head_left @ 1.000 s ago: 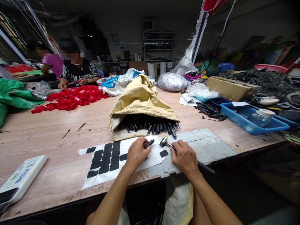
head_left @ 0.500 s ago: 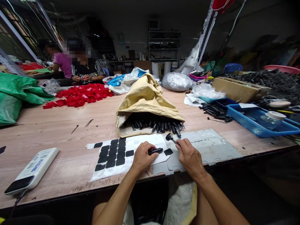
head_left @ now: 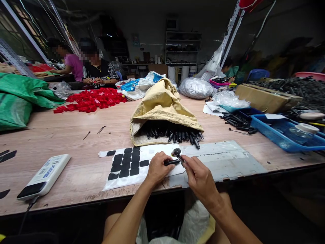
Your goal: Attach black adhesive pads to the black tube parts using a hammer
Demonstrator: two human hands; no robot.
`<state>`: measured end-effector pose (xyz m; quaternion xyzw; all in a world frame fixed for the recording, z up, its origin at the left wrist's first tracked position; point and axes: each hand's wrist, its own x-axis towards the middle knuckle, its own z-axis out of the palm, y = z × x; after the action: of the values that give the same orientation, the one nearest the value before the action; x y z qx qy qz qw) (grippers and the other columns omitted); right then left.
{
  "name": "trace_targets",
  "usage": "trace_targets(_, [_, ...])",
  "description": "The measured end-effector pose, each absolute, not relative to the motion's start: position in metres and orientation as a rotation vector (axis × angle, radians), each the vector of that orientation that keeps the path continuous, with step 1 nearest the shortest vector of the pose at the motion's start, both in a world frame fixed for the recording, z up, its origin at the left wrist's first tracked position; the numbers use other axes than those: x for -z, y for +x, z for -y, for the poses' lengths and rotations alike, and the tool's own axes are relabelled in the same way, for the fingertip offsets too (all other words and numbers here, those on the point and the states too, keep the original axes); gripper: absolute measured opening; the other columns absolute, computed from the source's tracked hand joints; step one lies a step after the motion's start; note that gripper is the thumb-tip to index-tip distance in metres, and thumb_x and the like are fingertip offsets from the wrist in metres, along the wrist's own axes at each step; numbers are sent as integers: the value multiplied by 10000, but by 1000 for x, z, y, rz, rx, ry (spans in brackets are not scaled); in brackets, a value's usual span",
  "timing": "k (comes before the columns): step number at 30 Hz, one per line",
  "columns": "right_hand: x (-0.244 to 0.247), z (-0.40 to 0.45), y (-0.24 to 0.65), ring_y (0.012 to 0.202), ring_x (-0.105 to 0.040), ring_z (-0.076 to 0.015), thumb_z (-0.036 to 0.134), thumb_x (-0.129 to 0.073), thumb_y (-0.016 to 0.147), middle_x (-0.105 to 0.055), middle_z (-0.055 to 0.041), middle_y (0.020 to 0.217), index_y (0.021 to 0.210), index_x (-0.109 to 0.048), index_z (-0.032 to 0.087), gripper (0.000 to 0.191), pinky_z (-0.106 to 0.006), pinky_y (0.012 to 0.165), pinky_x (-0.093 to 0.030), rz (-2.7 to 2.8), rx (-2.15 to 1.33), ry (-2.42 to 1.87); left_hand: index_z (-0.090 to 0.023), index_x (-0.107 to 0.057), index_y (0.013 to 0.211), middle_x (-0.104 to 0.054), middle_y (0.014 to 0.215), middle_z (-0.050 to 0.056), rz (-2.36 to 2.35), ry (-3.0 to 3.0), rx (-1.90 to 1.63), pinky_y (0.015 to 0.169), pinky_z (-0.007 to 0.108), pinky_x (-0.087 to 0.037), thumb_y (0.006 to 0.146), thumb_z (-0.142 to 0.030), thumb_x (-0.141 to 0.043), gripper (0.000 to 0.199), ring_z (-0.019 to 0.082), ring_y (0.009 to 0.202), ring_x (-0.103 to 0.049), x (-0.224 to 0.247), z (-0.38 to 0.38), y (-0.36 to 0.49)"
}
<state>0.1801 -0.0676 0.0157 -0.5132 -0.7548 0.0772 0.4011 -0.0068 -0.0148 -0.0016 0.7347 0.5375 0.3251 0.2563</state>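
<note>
My left hand is closed on a black pen-like part, which lies level above the right end of a white sheet. Rows of black rounded squares stick to that sheet. Between the fingers of my right hand is a thin tool with a round dark head, its head just above the black part. A yellow sack lies open behind the hands, and several black parts show at its mouth.
A grey board lies on the right, near a blue tray. At left are a white device with a cable, a green sack and red pieces. Two people sit at the back left.
The view has shifted, so the table appears further right. My right hand has brought the round-headed tool leftward, close to the black part in my left hand.
</note>
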Motion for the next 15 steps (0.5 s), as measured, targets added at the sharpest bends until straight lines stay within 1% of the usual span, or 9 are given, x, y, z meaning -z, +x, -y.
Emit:
trace_targets(4, [-12, 70, 182, 832, -660, -174, 216, -398, 1008, -673, -56, 926, 1266, -642, 249, 356, -274, 766, -511, 1983, -164, -1381, -220, -738, 822, -614, 834, 6, -1475, 2000, -872, 786, 298, -419, 768, -207, -729, 56, 192, 879, -556, -2, 16, -6])
trace_targets(6, [-14, 69, 185, 838, -660, -174, 235, -412, 1010, -677, -56, 935, 1257, -647, 243, 341, -277, 781, -511, 1940, -158, -1393, -224, -748, 843, -626, 846, 10, -1471, 1999, -870, 787, 301, -421, 774, -212, -723, 74, 194, 881, -558, -3, 16, -6])
trace_targets(11, [-21, 69, 192, 924, -671, -181, 267, -429, 1017, -685, -73, 1019, 1274, -635, 236, 330, -279, 824, -513, 1808, -153, -1369, -215, -761, 895, -636, 855, 19, -1480, 1988, -869, 768, 304, -426, 774, -228, -724, 128, 191, 856, -560, -2, 16, -6])
trace_targets(15, [-13, 71, 192, 879, -665, -180, 269, -413, 1018, -687, -62, 982, 1247, -650, 248, 330, -281, 792, -503, 1884, -175, -1434, -220, -752, 874, -642, 863, 17, -1486, 2003, -869, 786, 307, -429, 775, -218, -698, 114, 196, 879, -562, -2, 16, -5])
